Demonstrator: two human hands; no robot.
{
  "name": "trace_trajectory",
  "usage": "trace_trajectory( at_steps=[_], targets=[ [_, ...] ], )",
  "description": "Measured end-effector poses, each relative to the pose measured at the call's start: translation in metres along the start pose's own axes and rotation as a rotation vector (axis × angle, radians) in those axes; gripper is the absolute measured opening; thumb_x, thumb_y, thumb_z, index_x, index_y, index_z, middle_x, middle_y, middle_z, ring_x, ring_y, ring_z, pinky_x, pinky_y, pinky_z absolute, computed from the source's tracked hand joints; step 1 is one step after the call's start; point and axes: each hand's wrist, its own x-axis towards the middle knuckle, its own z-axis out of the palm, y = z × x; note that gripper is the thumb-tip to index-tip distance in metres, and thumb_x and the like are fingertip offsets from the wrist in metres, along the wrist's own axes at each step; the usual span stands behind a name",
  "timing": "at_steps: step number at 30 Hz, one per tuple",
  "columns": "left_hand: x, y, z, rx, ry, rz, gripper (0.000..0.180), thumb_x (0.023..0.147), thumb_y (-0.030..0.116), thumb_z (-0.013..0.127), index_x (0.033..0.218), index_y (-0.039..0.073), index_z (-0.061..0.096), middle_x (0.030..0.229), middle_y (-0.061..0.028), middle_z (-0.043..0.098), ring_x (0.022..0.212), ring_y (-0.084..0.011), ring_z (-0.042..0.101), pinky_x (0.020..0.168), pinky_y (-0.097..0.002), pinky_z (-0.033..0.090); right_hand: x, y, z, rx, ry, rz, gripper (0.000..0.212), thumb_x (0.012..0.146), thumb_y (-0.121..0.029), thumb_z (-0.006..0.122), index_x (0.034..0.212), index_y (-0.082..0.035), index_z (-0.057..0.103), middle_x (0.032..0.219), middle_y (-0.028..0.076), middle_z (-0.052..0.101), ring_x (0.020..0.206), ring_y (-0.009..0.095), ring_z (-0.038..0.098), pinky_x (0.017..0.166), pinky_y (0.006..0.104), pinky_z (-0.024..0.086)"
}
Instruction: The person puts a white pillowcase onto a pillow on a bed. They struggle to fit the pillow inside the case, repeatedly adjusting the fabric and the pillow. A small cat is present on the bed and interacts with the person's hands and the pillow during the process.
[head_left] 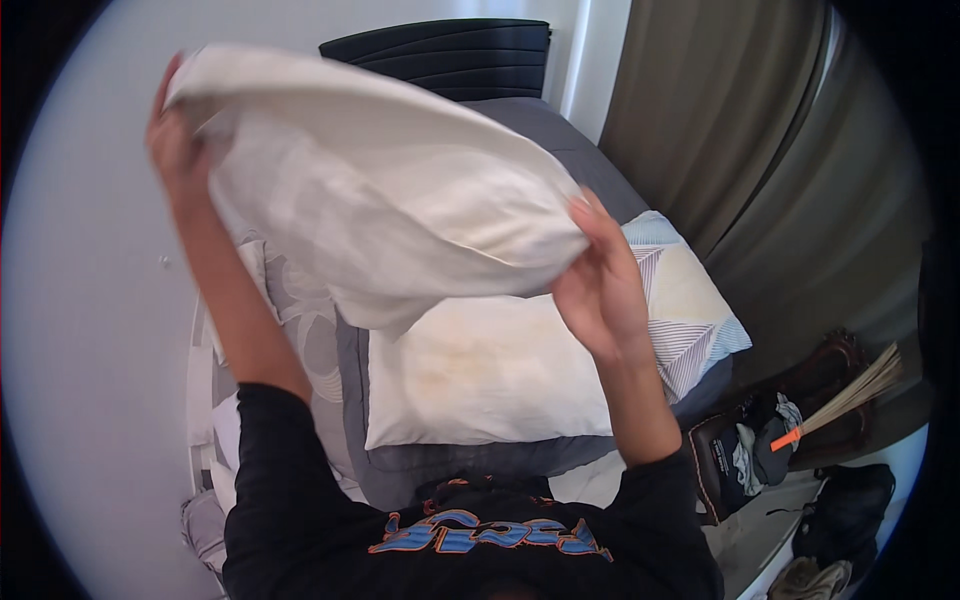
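A white pillowcase (pixel 400 180) is stretched in the air between my two hands, blurred in places by motion. My left hand (pixel 180 150), raised at the far left, grips one end of it. At the other end, lower and to the right, my right hand (pixel 605 285) pinches its edge. Beneath the cloth a white pillow (pixel 480 385) with yellowish stains lies flat on the bed, its far edge partly covered from view. Beside it on the right rests a patterned pillow (pixel 690 300) with striped triangles.
The bed has a dark grey sheet (pixel 560 145) and a black headboard (pixel 440 60). Grey patterned bedding (pixel 310 330) lies along the left. Brown curtains (pixel 720 110) hang at the right. A chair with clothes (pixel 745 450) and a stick broom (pixel 845 395) stands near a black bag (pixel 845 515).
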Motion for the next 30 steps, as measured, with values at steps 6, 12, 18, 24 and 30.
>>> trace_trajectory(
  at_steps=[6, 12, 18, 24, 30],
  targets=[
    [-0.037, -0.124, 0.192, -0.165, -0.235, -0.166, 0.027, 0.088, 0.000, 0.052, 0.113, 0.004, 0.063, 0.107, -0.0061, 0.064, 0.096, -0.0135, 0.060, 0.087, -0.0266, 0.048, -0.108, 0.026, -0.083, -0.042, 0.517, -0.114, 0.022, 0.092, -0.016, 0.046, 0.111, -0.004, 0.047, 0.118, 0.009, 0.056, 0.110, 0.018, 0.055, 0.095, 0.0371, 0.044],
    [-0.142, -0.208, 0.298, -0.038, -0.810, -0.231, 0.036, 0.081, -0.009, 0.054, 0.113, 0.004, 0.063, 0.106, -0.0074, 0.065, 0.094, -0.0140, 0.062, 0.084, -0.0275, 0.049, -0.193, 0.028, -0.150, -0.249, 0.780, -0.098, 0.020, 0.090, -0.014, 0.046, 0.106, -0.002, 0.049, 0.110, 0.013, 0.060, 0.095, 0.022, 0.063, 0.075, 0.0374, 0.056],
    [-0.294, -0.253, 0.304, -0.086, -1.716, 0.023, 0.060, 0.083, 0.013, 0.063, 0.138, 0.016, 0.040, 0.136, -0.0113, 0.047, 0.123, -0.0288, 0.045, 0.104, -0.0384, 0.035, -0.267, 0.075, -0.228, -0.628, 0.835, 0.654, 0.033, 0.094, -0.023, 0.046, 0.106, 0.007, 0.052, 0.096, 0.017, 0.064, 0.085, 0.028, 0.067, 0.063, 0.0342, 0.059],
    [-0.367, -0.323, 0.102, 0.473, -0.986, -0.381, 0.045, 0.086, 0.014, 0.061, 0.130, 0.010, 0.050, 0.130, -0.0093, 0.052, 0.118, -0.0284, 0.049, 0.101, -0.0381, 0.036, -0.346, 0.073, -0.314, -1.421, 0.779, 0.793, 0.024, 0.083, -0.019, 0.063, 0.100, -0.002, 0.062, 0.086, 0.012, 0.066, 0.076, 0.018, 0.064, 0.070, 0.0308, 0.049],
    [-0.461, -0.263, -0.184, 1.557, -0.039, -1.020, 0.060, 0.084, 0.046, 0.058, 0.128, 0.006, 0.047, 0.124, -0.0184, 0.054, 0.114, -0.0393, 0.051, 0.094, -0.0453, 0.041, -0.258, 0.051, -0.354, -1.445, 0.615, 0.360, 0.026, 0.080, -0.016, 0.067, 0.103, -0.004, 0.062, 0.093, 0.013, 0.064, 0.088, 0.023, 0.063, 0.078, 0.0318, 0.048]
  ],
)
